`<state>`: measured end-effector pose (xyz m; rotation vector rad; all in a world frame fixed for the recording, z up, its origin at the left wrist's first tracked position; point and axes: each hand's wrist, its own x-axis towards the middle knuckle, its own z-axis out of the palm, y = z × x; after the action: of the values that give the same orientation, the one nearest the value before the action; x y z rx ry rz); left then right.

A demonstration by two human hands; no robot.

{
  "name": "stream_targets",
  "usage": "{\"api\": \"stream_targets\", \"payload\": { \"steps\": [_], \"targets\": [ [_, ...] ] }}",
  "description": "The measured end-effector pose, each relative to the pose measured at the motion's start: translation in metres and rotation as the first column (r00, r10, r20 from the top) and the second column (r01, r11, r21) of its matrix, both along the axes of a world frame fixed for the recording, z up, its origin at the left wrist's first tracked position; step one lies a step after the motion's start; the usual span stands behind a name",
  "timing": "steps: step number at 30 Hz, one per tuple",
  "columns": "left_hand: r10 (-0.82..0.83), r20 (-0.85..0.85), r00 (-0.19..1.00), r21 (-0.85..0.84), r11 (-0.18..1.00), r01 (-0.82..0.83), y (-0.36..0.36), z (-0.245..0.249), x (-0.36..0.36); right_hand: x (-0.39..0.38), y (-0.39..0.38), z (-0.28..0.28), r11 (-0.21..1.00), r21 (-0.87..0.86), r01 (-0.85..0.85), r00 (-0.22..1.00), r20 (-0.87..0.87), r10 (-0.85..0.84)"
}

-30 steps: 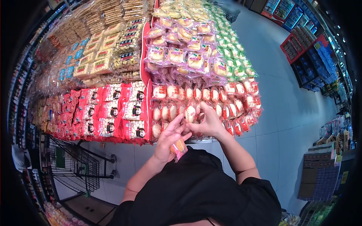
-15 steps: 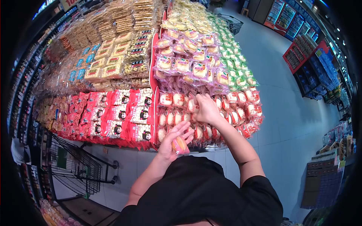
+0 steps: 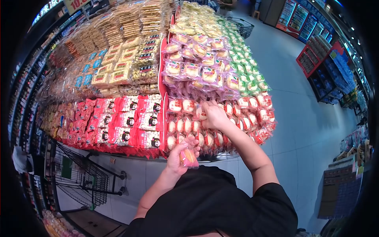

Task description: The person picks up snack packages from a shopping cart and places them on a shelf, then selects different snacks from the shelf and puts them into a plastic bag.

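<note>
My left hand (image 3: 179, 155) is held close to my chest and grips a small pink-wrapped bun packet (image 3: 188, 157). My right hand (image 3: 214, 115) reaches forward into the stack of red-and-clear wrapped buns (image 3: 237, 114) on the display and rests on a packet in the upper rows. Whether its fingers are closed on a packet I cannot tell. The buns are stacked in rows along the front of the sloping display.
Red snack bags with a cartoon face (image 3: 136, 120) fill the shelf to the left. Purple-wrapped cakes (image 3: 197, 71) and green packets (image 3: 246, 67) lie higher up. A black wire shopping cart (image 3: 81, 175) stands at lower left. A tiled aisle (image 3: 304, 118) runs along the right.
My right hand went from beside my left hand up and forward into the bun stack. My left hand stayed near my chest with the packet, its fingers closing more around it.
</note>
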<state>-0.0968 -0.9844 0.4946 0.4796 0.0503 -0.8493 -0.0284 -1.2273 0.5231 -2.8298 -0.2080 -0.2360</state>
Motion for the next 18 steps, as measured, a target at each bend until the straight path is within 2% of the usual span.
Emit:
{"api": "stream_targets", "payload": {
  "steps": [4, 12, 15, 18],
  "targets": [
    [-0.002, -0.003, 1.000, 0.012, 1.000, 0.002, 0.001, 0.002, -0.005, 0.009, -0.002, 0.004, 0.999, -0.033, 0.025, 0.995, -0.100, -0.028],
    [0.009, -0.018, 1.000, 0.002, 1.000, -0.009, 0.007, 0.001, -0.008, 0.017, 0.001, -0.005, 1.000, -0.011, 0.012, 0.988, 0.154, -0.010],
    [0.008, -0.023, 1.000, 0.008, 1.000, -0.008, 0.008, 0.003, -0.009, 0.015, 0.002, -0.009, 1.000, 0.025, 0.002, 0.979, 0.203, -0.007],
    [0.016, -0.018, 1.000, 0.011, 1.000, -0.016, 0.007, 0.004, -0.008, 0.013, 0.001, -0.019, 0.999, 0.034, 0.037, 0.983, 0.178, -0.043]
  ]
}}
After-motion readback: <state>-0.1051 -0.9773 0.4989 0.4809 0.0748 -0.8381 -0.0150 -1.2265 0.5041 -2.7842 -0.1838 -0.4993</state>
